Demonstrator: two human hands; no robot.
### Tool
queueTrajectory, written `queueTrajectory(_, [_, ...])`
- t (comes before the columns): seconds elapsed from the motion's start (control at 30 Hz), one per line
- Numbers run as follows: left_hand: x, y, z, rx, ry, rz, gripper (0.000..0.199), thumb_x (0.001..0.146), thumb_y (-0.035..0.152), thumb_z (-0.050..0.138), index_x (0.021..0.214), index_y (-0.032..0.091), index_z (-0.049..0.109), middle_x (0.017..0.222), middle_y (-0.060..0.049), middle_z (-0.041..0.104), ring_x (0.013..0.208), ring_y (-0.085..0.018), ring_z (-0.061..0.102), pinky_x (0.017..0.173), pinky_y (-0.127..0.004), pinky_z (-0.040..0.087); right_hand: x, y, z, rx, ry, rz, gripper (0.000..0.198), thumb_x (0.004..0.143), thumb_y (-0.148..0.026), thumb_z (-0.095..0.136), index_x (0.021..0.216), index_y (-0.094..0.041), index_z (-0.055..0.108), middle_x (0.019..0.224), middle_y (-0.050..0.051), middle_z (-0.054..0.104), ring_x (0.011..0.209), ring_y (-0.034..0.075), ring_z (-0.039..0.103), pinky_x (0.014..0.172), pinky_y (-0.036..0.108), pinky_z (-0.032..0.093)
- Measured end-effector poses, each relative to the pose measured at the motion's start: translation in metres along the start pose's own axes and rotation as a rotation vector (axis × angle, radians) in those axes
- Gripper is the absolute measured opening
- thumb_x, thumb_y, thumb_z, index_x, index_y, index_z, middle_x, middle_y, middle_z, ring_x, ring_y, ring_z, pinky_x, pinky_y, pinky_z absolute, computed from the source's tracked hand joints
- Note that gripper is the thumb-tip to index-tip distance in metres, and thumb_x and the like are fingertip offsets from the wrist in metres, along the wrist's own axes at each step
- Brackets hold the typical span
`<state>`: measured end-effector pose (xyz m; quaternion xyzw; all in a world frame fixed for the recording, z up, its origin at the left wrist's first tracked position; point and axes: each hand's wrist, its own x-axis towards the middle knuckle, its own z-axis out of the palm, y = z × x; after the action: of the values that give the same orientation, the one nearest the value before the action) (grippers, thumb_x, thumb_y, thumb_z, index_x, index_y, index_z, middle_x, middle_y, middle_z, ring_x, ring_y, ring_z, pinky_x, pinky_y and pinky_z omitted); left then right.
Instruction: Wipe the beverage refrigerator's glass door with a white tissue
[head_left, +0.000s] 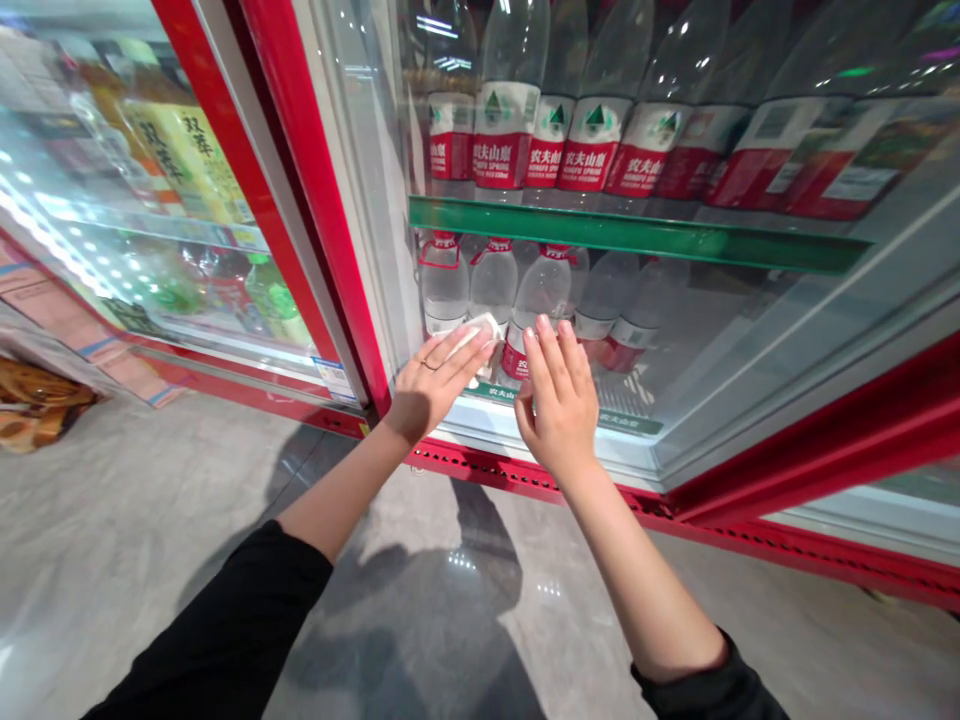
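My left hand point(442, 370), with a ring on one finger, has a crumpled white cloth point(486, 322) under its fingers. It is held low at the front of a red-framed drinks cooler, by the lower bottles. To the right, my right hand point(559, 385) is raised flat with its fingers stretched out and nothing in it. Both hands seem to rest on the cooler's glass, though exact contact is hard to see. Behind them stand water bottles point(544, 290) with red and white labels. The fingertips of both hands hide parts of these bottles.
A green-edged shelf point(630, 232) carries more water bottles point(499, 130) above. At left, a second cooler holds yellow-labelled bottles point(187, 150). Pink boxes point(60, 300) and a brown object point(37, 405) sit on the far left. Grey floor point(420, 610) lies below, with shadows across it.
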<state>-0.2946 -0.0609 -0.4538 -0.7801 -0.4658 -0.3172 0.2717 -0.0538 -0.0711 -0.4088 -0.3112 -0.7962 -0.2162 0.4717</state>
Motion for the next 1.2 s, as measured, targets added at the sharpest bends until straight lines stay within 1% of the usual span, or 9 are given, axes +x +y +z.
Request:
queueTrajectory(0.13, [0.001,-0.027,-0.015,0.019,0.124,-0.144,0.079,0.104,0.015,0.036,0.175,0.042,0.016,0.177,0.011,0.026,0.17,-0.019,0.015,0.144,-0.055,0.019,-0.003,0.005,-0.003,-0.028,-0.028,-0.013,0.092,0.099,-0.007,0.045,0.178,-0.031,0.003,0.172,0.008,0.048,0.164,0.024,0.039,0.136,0.049,0.036])
queueTrajectory(0.2, [-0.012,-0.031,-0.016,0.057,0.206,-0.214,0.08,0.104,0.014,0.036,0.176,0.039,0.011,0.178,0.008,0.023,0.171,-0.021,0.013,0.143,-0.061,0.023,-0.005,0.008,-0.006,-0.035,-0.027,-0.023,0.093,0.098,-0.007,0.046,0.178,-0.03,0.004,0.172,0.009,0.049,0.163,0.025,0.04,0.135,0.049,0.037])
queueTrajectory(0.33, [-0.032,-0.019,-0.007,0.114,0.207,-0.245,0.085,0.103,0.012,0.04,0.176,0.037,0.004,0.174,0.001,0.042,0.17,-0.024,0.021,0.131,-0.066,0.046,-0.009,0.01,-0.005,-0.055,-0.032,-0.019,0.093,0.097,-0.006,0.048,0.178,-0.028,0.007,0.172,0.011,0.048,0.164,0.025,0.038,0.134,0.049,0.039])
queueTrajectory(0.4, [-0.029,-0.016,-0.005,0.128,0.195,-0.222,0.087,0.103,0.011,0.041,0.176,0.038,0.004,0.171,0.001,0.048,0.169,-0.024,0.025,0.129,-0.063,0.05,-0.009,0.007,-0.001,-0.052,-0.032,-0.021,0.093,0.098,-0.006,0.048,0.178,-0.028,0.006,0.172,0.011,0.048,0.164,0.025,0.038,0.134,0.048,0.039])
queueTrajectory(0.57, [0.0,-0.047,-0.021,0.136,0.357,-0.2,0.08,0.106,0.014,0.041,0.175,0.043,0.013,0.177,0.008,0.034,0.168,-0.021,0.022,0.141,-0.051,0.033,-0.008,-0.002,0.005,-0.001,0.019,-0.051,0.092,0.096,-0.005,0.051,0.177,-0.025,0.013,0.172,0.009,0.048,0.167,0.024,0.031,0.135,0.047,0.036])
queueTrajectory(0.67, [-0.006,-0.064,-0.027,0.058,0.358,-0.268,0.078,0.107,0.017,0.045,0.175,0.042,0.017,0.178,0.01,0.028,0.168,-0.026,0.022,0.143,-0.053,0.025,-0.01,-0.002,0.005,-0.007,0.006,-0.058,0.092,0.096,-0.005,0.051,0.177,-0.025,0.014,0.173,0.009,0.047,0.167,0.024,0.033,0.135,0.047,0.037])
queueTrajectory(0.77, [-0.031,-0.06,-0.015,0.022,0.341,-0.322,0.078,0.106,0.018,0.048,0.175,0.039,0.019,0.177,0.005,0.033,0.166,-0.033,0.032,0.14,-0.058,0.029,-0.013,0.0,0.004,-0.027,-0.013,-0.068,0.092,0.096,-0.005,0.052,0.177,-0.023,0.014,0.172,0.01,0.049,0.167,0.023,0.031,0.136,0.045,0.037])
queueTrajectory(0.9, [-0.049,-0.042,0.002,0.041,0.228,-0.347,0.076,0.106,0.015,0.044,0.175,0.037,0.02,0.171,0.001,0.044,0.162,-0.031,0.039,0.135,-0.056,0.042,-0.016,-0.001,0.007,-0.031,-0.015,-0.075,0.092,0.096,-0.005,0.052,0.177,-0.023,0.013,0.171,0.009,0.05,0.167,0.023,0.032,0.136,0.045,0.037])
queueTrajectory(1.2, [-0.02,-0.056,-0.009,-0.034,0.289,-0.408,0.068,0.109,0.019,0.04,0.174,0.033,0.028,0.174,0.003,0.041,0.168,-0.027,0.017,0.142,-0.057,0.02,-0.013,-0.025,0.013,0.026,-0.068,-0.1,0.092,0.098,-0.006,0.051,0.178,-0.022,0.008,0.168,0.009,0.053,0.166,0.022,0.033,0.138,0.042,0.032])
